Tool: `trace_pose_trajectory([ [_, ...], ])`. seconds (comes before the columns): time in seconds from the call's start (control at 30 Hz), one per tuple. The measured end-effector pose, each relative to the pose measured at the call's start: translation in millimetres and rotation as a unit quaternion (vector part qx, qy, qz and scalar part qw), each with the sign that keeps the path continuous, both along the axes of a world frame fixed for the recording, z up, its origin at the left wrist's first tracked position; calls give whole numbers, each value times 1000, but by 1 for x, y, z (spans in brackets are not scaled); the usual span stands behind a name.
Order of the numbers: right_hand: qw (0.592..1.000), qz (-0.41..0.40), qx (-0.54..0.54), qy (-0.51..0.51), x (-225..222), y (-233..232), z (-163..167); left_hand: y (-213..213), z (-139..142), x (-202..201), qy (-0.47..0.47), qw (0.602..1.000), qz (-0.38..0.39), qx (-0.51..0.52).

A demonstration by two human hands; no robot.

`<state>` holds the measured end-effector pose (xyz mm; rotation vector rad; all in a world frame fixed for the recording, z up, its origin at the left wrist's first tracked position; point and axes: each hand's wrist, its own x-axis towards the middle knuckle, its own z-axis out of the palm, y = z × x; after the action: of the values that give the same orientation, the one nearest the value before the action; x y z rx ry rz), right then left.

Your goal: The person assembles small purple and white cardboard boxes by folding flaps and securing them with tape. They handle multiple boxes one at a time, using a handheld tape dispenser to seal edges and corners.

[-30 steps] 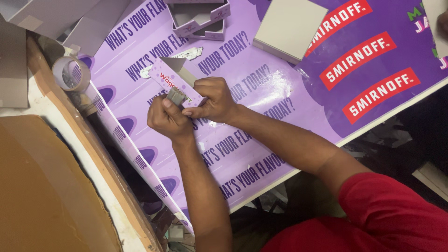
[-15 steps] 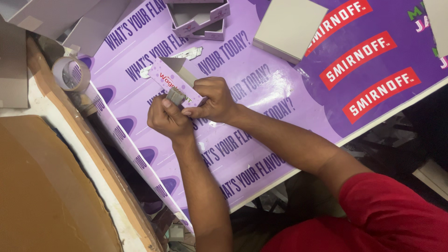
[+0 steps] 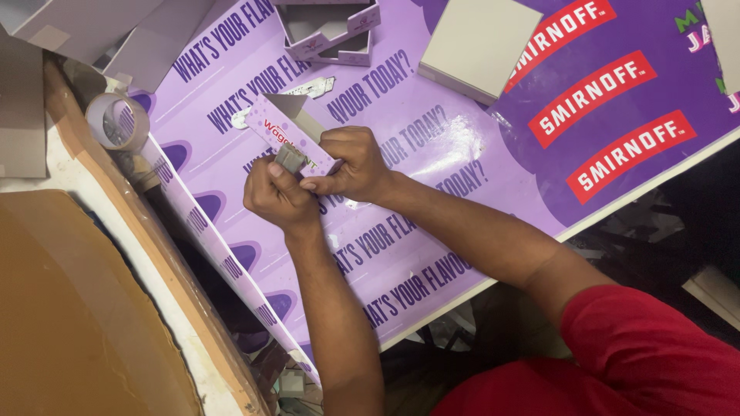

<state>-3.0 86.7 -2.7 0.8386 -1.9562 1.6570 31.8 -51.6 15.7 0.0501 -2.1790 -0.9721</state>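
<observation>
My left hand (image 3: 276, 196) and my right hand (image 3: 351, 164) meet over a purple printed sheet (image 3: 432, 154) that covers the table. Between them they hold a folded lilac cardboard piece (image 3: 281, 127) with red print, which juts up and left from my fingers. My left thumb and fingers pinch a small grey bit (image 3: 291, 158) against it. My right hand grips the piece's near end from the right. What the grey bit is cannot be told.
A roll of clear tape (image 3: 116, 122) lies at the sheet's left edge. A small open lilac tray box (image 3: 327, 35) and a flat grey box (image 3: 479, 46) sit farther back. A pale strip (image 3: 308, 88) lies behind the hands. Brown cardboard (image 3: 77, 308) fills the lower left.
</observation>
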Motion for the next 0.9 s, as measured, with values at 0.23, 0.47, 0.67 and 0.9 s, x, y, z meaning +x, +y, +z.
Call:
trace_pose_trajectory([
  [0.23,1000,-3,2,-1,0,-1,0,-1,-2,0,0,1000,5,-4],
  [0.47,1000,-8,4,9,0,0,0,-2,-4,0,4,1000,2,-3],
  [0.67,1000,-3,0,8,1,0,0,-1,-2,0,11,1000,-2,-3],
  [0.9,1000,-8,4,6,0,0,0,-1,-2,-1,2,1000,4,0],
])
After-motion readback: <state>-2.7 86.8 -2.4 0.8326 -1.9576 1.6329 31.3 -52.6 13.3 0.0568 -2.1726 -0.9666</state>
